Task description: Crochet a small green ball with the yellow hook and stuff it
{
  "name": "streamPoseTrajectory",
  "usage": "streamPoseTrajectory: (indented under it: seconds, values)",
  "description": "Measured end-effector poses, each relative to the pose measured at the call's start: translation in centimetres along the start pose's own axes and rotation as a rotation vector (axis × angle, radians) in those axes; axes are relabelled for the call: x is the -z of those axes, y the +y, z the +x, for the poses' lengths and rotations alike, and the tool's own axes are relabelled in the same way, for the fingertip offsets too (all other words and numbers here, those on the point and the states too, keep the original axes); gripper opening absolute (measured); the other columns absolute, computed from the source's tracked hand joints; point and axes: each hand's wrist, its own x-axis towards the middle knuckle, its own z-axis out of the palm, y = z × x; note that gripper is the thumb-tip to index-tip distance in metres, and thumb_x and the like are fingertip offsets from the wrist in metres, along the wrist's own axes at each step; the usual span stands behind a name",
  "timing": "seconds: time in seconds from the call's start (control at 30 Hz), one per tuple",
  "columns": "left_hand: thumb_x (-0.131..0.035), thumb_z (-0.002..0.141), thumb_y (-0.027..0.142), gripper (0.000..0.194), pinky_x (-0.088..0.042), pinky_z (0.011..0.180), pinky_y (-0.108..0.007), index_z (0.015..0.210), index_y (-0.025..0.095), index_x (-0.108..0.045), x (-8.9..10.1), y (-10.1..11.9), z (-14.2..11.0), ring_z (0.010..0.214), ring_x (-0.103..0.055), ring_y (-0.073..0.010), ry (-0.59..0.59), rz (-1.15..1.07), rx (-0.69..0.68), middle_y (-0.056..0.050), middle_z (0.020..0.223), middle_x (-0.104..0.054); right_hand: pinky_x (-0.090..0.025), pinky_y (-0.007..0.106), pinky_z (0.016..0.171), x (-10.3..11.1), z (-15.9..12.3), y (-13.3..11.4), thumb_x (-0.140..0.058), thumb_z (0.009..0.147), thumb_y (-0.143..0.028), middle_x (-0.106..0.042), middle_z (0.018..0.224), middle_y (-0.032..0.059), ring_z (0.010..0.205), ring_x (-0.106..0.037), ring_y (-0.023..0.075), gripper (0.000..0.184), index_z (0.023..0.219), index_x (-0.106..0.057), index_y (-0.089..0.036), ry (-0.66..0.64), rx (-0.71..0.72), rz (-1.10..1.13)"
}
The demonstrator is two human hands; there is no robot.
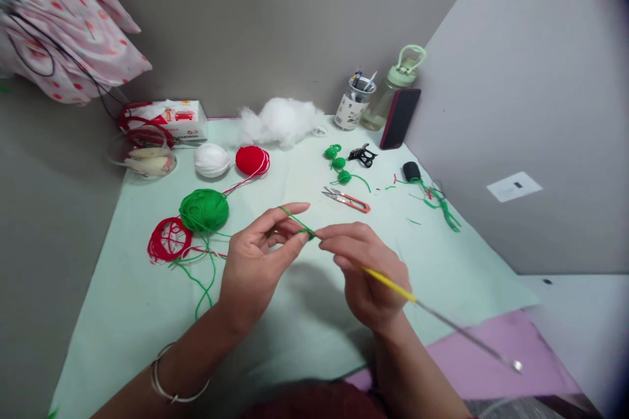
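Observation:
Between thumb and fingers, my left hand (258, 258) pinches a small piece of green crochet work (308, 234). A strand of green yarn (295, 216) runs taut over its raised index finger. My right hand (371, 268) is closed around a crochet hook (390, 283) with a yellow grip and a long metal shaft, which points back toward my right forearm. The hook's working tip meets the green piece, where my fingers partly hide it. Left of my left hand lies a green yarn ball (204, 209), with loose green strands trailing down the cloth.
White (211, 160) and red (252, 160) yarn balls, a red-and-white yarn bundle (170, 240) and white stuffing (282, 121) lie beyond and left. Orange thread snips (346, 199), small green crocheted balls (339, 162), a black claw clip (363, 155), phone (400, 119) and bottle (386, 95) stand or lie right.

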Motion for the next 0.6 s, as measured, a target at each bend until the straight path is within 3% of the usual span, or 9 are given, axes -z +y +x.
streamPoseTrajectory:
  seconds: [0.17,0.3,0.37,0.5,0.6]
  values:
    - [-0.086,0.082,0.024,0.037,-0.053,0.073,-0.022,0.118,0.021,-0.079,-0.3,-0.4,0.0,0.076,-0.064,-0.0110,-0.035,-0.111,0.051,0.003,0.081,-0.067,-0.063,0.029,0.067,-0.5,-1.1,-0.3,-0.067,0.096,-0.007,-0.082,0.112,0.0022,0.091,-0.078,0.0191,0.047,0.129,-0.074,-0.040,0.024,-0.052,-0.102]
    - [-0.088,0.083,0.023,0.040,-0.052,0.073,-0.017,0.121,0.025,-0.079,-0.1,-0.4,-0.1,0.075,-0.061,-0.0074,-0.067,-0.225,0.069,0.005,0.081,-0.065,-0.066,0.033,0.071,-0.6,-1.4,0.3,-0.064,0.098,-0.009,-0.080,0.118,0.0032,0.093,-0.078,0.0208,0.051,0.137,-0.070,-0.042,0.018,0.011,-0.135]
    - [-0.087,0.083,0.022,0.043,-0.051,0.068,-0.016,0.125,0.025,-0.078,0.0,-0.1,0.0,0.069,-0.058,-0.0061,-0.111,-0.326,0.155,0.005,0.078,-0.062,-0.066,0.032,0.075,-0.7,-1.5,0.5,-0.066,0.097,-0.008,-0.080,0.117,0.0029,0.097,-0.078,0.0207,0.054,0.139,-0.069,-0.042,-0.013,0.061,-0.192]
    - [-0.086,0.082,0.023,0.046,-0.036,0.046,-0.013,0.127,0.017,-0.077,0.1,0.5,0.1,0.048,-0.031,-0.0018,-0.215,-0.495,0.376,0.009,0.061,-0.046,-0.065,0.033,0.078,-0.8,-1.3,0.5,-0.066,0.097,-0.008,-0.080,0.115,0.0030,0.097,-0.077,0.0203,0.052,0.138,-0.071,-0.040,0.030,0.065,-0.143]
    - [-0.088,0.078,0.018,0.044,-0.024,0.039,-0.012,0.121,0.017,-0.079,0.3,0.8,0.4,0.044,-0.020,0.0010,-0.186,-0.467,0.343,0.009,0.065,-0.050,-0.064,0.036,0.076,-0.9,-0.7,0.1,-0.061,0.101,-0.011,-0.080,0.102,0.0039,0.091,-0.075,0.0207,0.038,0.128,-0.076,-0.033,0.134,-0.093,0.055]
